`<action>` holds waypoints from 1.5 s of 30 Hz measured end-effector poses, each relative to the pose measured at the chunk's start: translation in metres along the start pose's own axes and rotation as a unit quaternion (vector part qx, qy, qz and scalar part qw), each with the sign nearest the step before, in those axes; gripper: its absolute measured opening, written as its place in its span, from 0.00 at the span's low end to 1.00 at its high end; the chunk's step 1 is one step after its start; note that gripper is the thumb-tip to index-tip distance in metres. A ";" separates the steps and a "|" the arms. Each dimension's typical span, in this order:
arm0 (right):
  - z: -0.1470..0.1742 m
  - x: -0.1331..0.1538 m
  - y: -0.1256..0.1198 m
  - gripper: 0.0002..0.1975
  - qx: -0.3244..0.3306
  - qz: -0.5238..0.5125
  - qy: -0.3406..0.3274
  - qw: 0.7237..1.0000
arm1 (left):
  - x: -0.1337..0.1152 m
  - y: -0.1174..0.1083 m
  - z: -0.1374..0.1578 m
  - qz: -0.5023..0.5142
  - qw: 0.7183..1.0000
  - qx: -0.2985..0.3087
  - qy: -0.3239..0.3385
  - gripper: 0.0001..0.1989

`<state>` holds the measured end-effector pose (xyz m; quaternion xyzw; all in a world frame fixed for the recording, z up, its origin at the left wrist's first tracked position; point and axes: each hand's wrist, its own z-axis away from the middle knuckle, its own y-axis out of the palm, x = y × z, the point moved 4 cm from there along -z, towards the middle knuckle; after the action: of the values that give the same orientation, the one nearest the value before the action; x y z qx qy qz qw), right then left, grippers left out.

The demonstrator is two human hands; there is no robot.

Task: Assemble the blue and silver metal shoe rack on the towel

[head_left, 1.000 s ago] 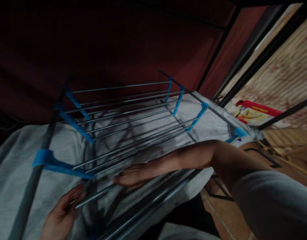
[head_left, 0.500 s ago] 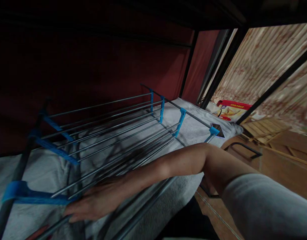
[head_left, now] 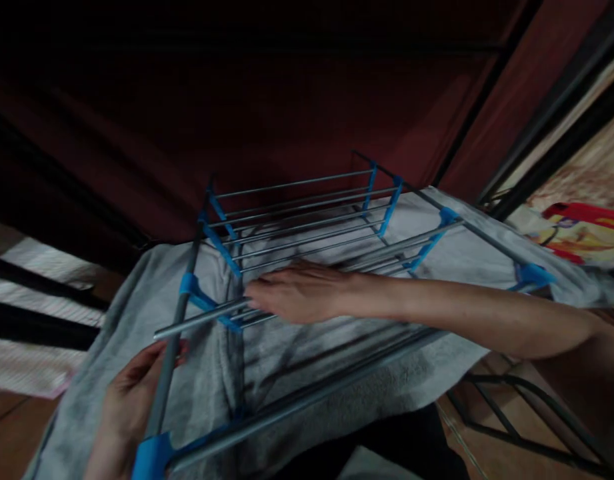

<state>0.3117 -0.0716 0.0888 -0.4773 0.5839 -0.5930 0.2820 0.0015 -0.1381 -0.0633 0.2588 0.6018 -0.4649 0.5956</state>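
Note:
A rack of thin grey metal rods and blue plastic brackets (head_left: 221, 248) lies on a grey blanket (head_left: 451, 257). My right hand (head_left: 299, 291) is closed round one loose-looking rod (head_left: 201, 319), above the rack's lower rods. That rod's left end juts out past the left side tube (head_left: 163, 387), and its other end reaches the far right bracket (head_left: 447, 217). My left hand (head_left: 129, 400) grips the left side tube, its fingers passing behind it just below the rod's end. A thicker front tube (head_left: 307, 403) runs nearest to my body.
A dark red panel (head_left: 307, 127) with black framing stands behind the rack. On the right are a red and yellow box (head_left: 587, 230) and a black metal frame (head_left: 517, 413) on the tiled floor. Pale cloth (head_left: 31, 313) shows at the left beyond dark bars.
My view has swung left. My right hand has moved up from the near left corner, raising the rod across the side tube. My left hand has come into fuller view on that tube.

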 end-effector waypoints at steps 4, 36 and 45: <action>-0.011 0.005 -0.024 0.15 -0.039 0.002 0.021 0.999 | -0.033 0.006 0.005 0.075 0.997 -0.032 0.006 0.22; -0.031 -0.035 0.038 0.15 -0.016 0.143 0.085 0.986 | -0.097 0.072 -0.011 0.190 0.979 0.070 0.033 0.20; -0.031 -0.044 0.038 0.16 -0.019 0.117 0.089 0.989 | -0.098 0.070 -0.013 0.177 0.982 0.049 0.045 0.22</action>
<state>0.2922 -0.0254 0.0456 -0.3561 0.6697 -0.5851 0.2869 0.0714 -0.0723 0.0110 0.4108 0.5489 -0.3691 0.6275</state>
